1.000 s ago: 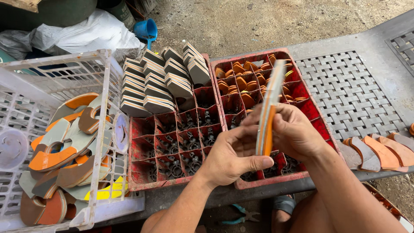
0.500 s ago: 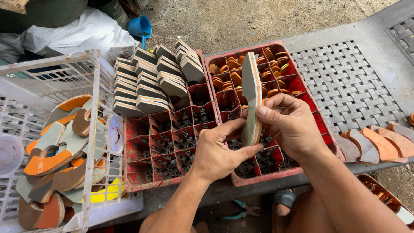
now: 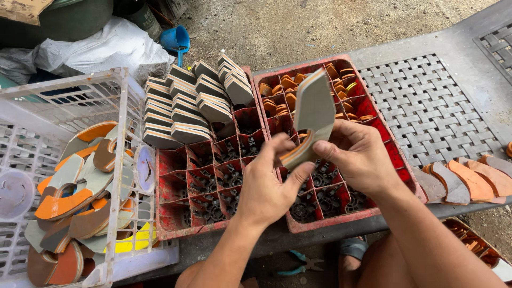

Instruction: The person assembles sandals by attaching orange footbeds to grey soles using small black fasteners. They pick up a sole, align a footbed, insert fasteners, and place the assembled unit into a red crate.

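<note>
Both hands grip a flat grey foam piece with an orange edge [image 3: 313, 112] over the right red compartment crate [image 3: 397, 160]. My left hand [image 3: 269, 181] pinches its lower curved end with the thumb under it. My right hand [image 3: 360, 154] grasps the same lower part from the right. The piece stands tilted, its broad grey face toward me. Stacks of grey cut foam blocks [image 3: 186, 104] fill the far cells of the left red crate [image 3: 170, 224]. Small orange cut-outs [image 3: 288, 88] sit in the far cells of the right crate.
A white plastic basket [image 3: 120, 160] at left holds several grey and orange foam offcuts [image 3: 74, 197]. More curved orange and brown pieces [image 3: 469, 181] lie on the grey woven-pattern table [image 3: 426, 106] at right. Pliers [image 3: 301, 264] lie on the ground below. A blue scoop [image 3: 176, 38] and white sacks lie behind.
The foam piece, held edge-on over the right crate a second ago, has been turned so its broad grey face shows. Both hands have shifted slightly left and lower on it.
</note>
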